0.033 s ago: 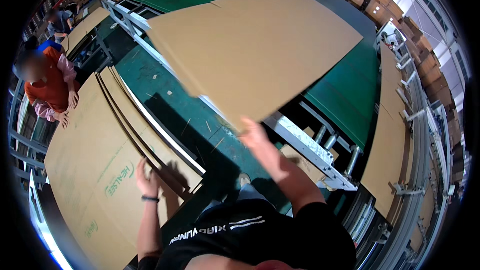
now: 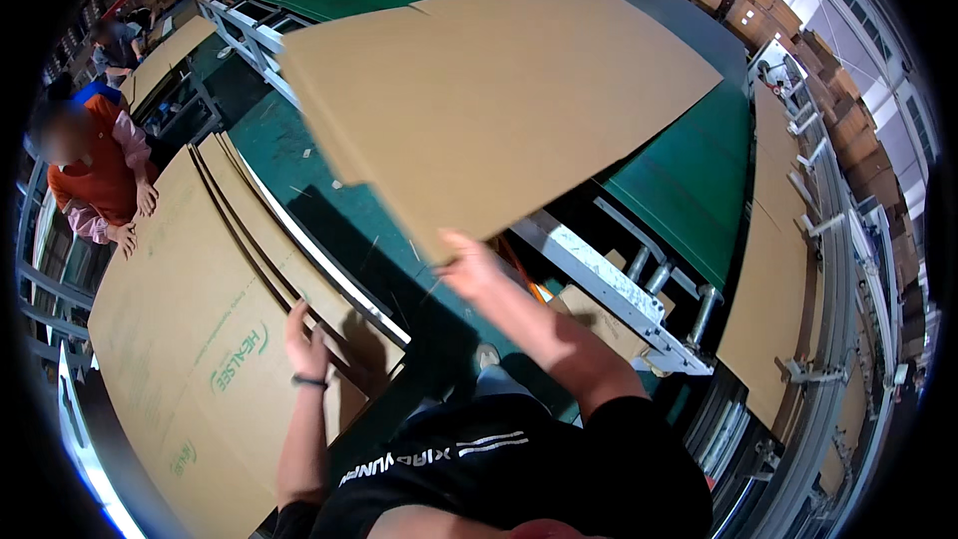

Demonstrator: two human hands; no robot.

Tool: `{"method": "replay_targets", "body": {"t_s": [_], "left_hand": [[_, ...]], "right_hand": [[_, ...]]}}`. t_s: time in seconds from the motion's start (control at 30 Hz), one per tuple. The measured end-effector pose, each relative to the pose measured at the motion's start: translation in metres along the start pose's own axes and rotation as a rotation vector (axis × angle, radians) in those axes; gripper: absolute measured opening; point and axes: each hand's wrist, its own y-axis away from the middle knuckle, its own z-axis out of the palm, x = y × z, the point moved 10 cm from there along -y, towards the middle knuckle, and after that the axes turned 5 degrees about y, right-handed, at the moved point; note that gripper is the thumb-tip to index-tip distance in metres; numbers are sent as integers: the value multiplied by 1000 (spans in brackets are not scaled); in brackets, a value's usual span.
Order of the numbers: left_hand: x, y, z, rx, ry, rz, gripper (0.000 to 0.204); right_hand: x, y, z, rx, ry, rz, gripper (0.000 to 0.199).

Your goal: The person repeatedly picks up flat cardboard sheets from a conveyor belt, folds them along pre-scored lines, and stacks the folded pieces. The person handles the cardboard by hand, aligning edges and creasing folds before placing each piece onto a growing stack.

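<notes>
Apparent sheet-moving step: a cardboard sheet (image 2: 499, 110) is gripped at its near corner by the right hand (image 2: 473, 268), the fingers of the left hand (image 2: 304, 341) being loosely spread; level support seems required next.

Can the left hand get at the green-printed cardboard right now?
Probably yes: the left hand looks empty and loosely open over the green-printed cardboard, with nothing visible in between. The large plain sheet in the right hand is off to the right.

Green floor (image 2: 384, 250) lies open between the cardboard stack (image 2: 190, 309) and metal conveyor frame (image 2: 599, 277). The large cardboard sheet (image 2: 509, 105) overhangs part of it.
</notes>
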Motion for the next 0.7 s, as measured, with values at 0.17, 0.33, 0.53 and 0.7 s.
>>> {"method": "replay_targets", "body": {"t_s": [0.17,0.33,0.53,0.7], "left_hand": [[-46,-18,229,-383,644,-390,52],[63,24,349,-612,1514,-1052,55],[17,20,391,-501,1288,-889,40],[35,1,347,-258,1209,-785,35]], "right_hand": [[8,261,341,-1106,96,132,35],[-256,244,297,-1104,-56,-543,58],[-456,89,-58,28,436,-1191,64],[-376,18,-202,1331,1859,-1049,84]]}}
